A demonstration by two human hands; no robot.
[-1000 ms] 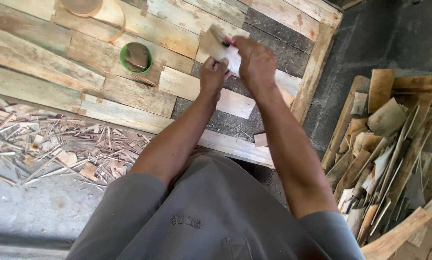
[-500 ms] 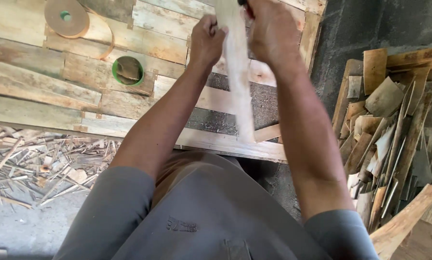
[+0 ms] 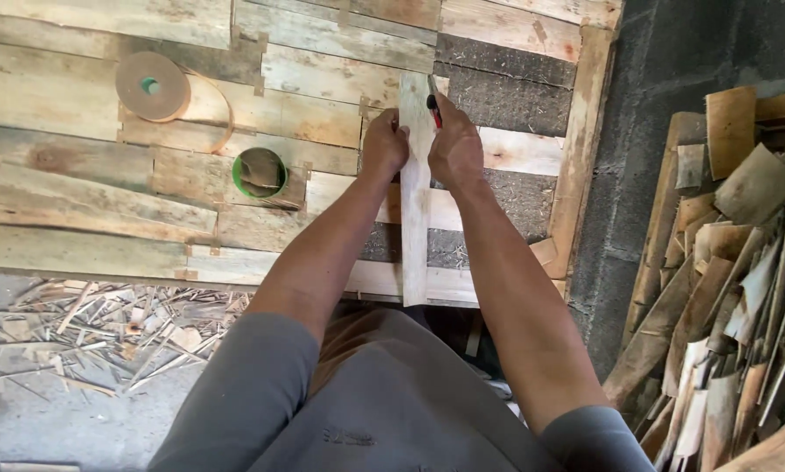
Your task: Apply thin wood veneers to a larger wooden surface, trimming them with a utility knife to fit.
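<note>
Both hands grip a pale wooden strip [image 3: 415,201] standing lengthwise at centre frame over the plank table [image 3: 78,79]: left hand [image 3: 384,144] closed on its left edge, right hand [image 3: 455,149] also pinching a red-handled tool [image 3: 433,98] (blade hidden). Judged mid-trimming; steady alignment comes next.

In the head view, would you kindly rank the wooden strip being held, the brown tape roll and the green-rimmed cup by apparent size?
1. Wooden strip, clearly the longest.
2. Brown tape roll.
3. Green-rimmed cup, only slightly smaller than the roll; the two look close, so their order is unsure.
</note>
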